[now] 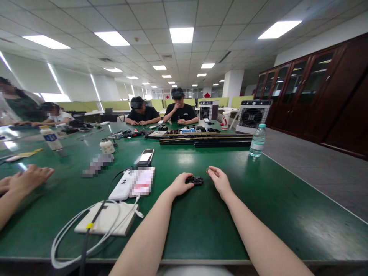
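My left hand [181,185] rests on the green table [198,226], its fingers closed round one end of a small black device [196,180] with an uneven upper surface. The device lies low at the tabletop, and its exact kind is unclear. To the right of it, apart from it, my right hand [219,181] is raised a little with thumb and forefinger pinched together. A tiny thing shows at those fingertips, too small to name.
Left of my arms lie a white power bank [122,186], a phone [145,157], a cream box [126,222] and a looped white cable [54,245]. A water bottle [258,142] stands right, near black bars [224,143]. Another person's hand [31,179] is at far left; several people sit beyond.
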### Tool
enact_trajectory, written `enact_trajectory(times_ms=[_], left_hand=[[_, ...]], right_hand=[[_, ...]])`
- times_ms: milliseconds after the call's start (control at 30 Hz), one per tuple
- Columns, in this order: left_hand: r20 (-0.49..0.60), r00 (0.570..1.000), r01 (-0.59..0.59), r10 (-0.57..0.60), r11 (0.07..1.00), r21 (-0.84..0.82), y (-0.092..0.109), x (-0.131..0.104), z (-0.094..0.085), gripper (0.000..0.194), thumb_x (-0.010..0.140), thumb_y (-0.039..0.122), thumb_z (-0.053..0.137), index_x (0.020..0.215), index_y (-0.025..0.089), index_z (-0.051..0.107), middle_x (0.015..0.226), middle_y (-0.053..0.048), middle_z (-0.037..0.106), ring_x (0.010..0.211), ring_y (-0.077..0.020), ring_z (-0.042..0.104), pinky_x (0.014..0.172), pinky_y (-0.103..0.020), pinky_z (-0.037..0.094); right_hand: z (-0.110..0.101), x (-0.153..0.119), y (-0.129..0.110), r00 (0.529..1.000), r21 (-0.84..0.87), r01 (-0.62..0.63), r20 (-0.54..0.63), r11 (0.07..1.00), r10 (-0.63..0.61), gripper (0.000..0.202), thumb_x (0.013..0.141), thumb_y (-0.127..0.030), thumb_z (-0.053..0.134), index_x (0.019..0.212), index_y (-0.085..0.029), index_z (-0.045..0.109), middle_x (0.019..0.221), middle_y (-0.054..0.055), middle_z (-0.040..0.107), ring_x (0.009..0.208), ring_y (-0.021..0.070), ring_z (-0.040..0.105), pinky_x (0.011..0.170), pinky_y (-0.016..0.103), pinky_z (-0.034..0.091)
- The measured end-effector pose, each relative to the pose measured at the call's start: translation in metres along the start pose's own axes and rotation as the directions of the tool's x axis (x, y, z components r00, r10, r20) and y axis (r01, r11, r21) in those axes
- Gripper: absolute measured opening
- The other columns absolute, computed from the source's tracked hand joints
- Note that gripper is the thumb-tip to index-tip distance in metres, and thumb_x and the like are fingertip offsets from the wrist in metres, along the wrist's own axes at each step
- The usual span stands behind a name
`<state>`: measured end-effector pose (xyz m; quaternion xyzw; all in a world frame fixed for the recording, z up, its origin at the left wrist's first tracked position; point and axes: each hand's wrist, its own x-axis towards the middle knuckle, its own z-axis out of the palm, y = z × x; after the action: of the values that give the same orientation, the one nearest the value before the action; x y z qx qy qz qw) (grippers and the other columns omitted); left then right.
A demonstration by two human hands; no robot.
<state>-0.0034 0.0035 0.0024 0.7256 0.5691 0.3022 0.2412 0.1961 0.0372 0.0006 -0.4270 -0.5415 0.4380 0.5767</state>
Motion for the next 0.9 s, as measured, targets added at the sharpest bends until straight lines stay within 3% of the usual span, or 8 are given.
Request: enact_trajectory(times_ms=[267, 700, 900], left_hand=[[0.018, 1.0, -0.014, 0.014, 1.0, -0.019, 0.001, -0.002, -0.003, 0.048, 0.076, 0.018, 0.063, 0.123, 0.014, 0.058, 0.127, -0.012, 0.059, 0.119, -0.0256, 0.055, 0.106, -0.036, 0.039], [-0.046, 0.998, -0.038, 0.035, 0.997, -0.066, 0.006, -0.004, -0.002, 0.044, 0.069, 0.014, 0.067, 0.112, 0.016, 0.062, 0.112, -0.009, 0.066, 0.104, -0.0233, 0.061, 0.095, -0.033, 0.047], [0.003, 0.999, -0.045, 0.045, 0.998, -0.055, 0.006, -0.004, -0.003, 0.047, 0.07, 0.017, 0.067, 0.117, 0.018, 0.063, 0.119, -0.008, 0.065, 0.108, -0.0238, 0.059, 0.098, -0.035, 0.045]], right_hand=[[-0.001, -0.005, -0.011, 0.996, -0.003, -0.078, -0.045, 0.997, 0.078, 0.045, 0.063, -0.049, 0.069, 0.096, -0.018, 0.066, 0.093, 0.009, 0.072, 0.09, 0.0245, 0.066, 0.078, 0.037, 0.051], [0.0, -0.007, -0.017, 0.982, 0.126, -0.164, -0.069, 0.978, 0.174, 0.046, 0.056, -0.051, 0.073, 0.089, -0.019, 0.066, 0.083, 0.006, 0.072, 0.082, 0.0214, 0.064, 0.067, 0.03, 0.046], [-0.001, -0.005, -0.014, 0.975, 0.182, -0.192, -0.073, 0.964, 0.208, 0.049, 0.053, -0.051, 0.076, 0.089, -0.019, 0.066, 0.083, 0.006, 0.072, 0.074, 0.0178, 0.063, 0.063, 0.027, 0.045]])
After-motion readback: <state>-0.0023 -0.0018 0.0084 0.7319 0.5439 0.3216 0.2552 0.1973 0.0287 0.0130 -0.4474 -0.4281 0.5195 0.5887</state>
